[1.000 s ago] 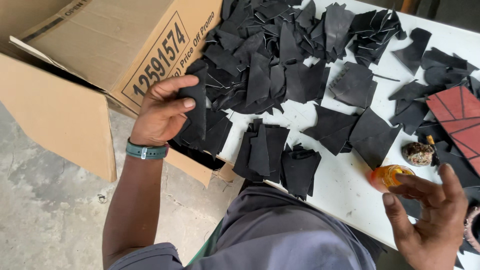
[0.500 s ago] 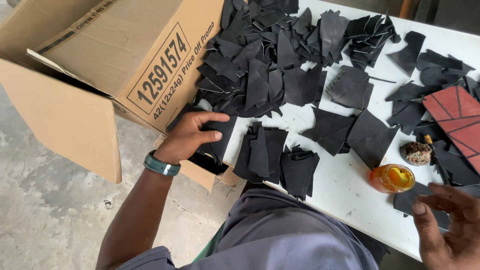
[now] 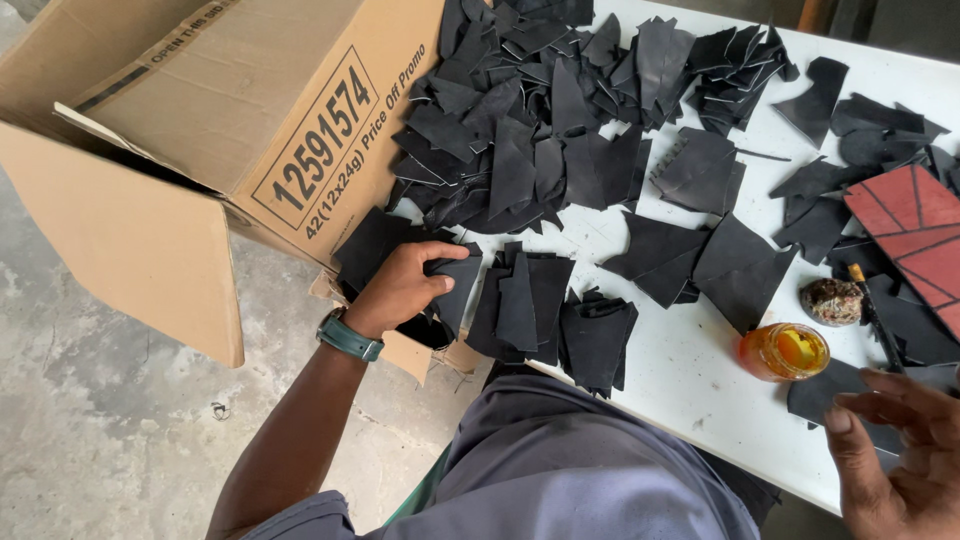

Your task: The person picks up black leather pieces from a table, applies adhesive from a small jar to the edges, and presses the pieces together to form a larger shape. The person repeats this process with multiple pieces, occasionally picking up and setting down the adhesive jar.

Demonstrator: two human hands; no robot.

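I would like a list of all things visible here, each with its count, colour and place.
black cut pieces: many, black, in stacks and heaps across the table
cardboard box: one, brown, open, at table's left edge
table: one, white
jar: one, orange, right of centre
red panel: one, red with dark lines, far right
brush: one, dark, beside the jar
wristwatch: one, teal, left wrist
left hand: on a black stack by the box
right hand: fingers spread over a black piece, lower right

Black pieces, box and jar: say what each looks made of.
Black pieces: likely leather or a rubbery sheet, matte; thin, flat-cut, some curl at the edges. The left hand rests on one stack. Box: brown corrugated cardboard, matte, with folded flaps. Jar: clear glass or plastic, glossy, orange contents showing through.
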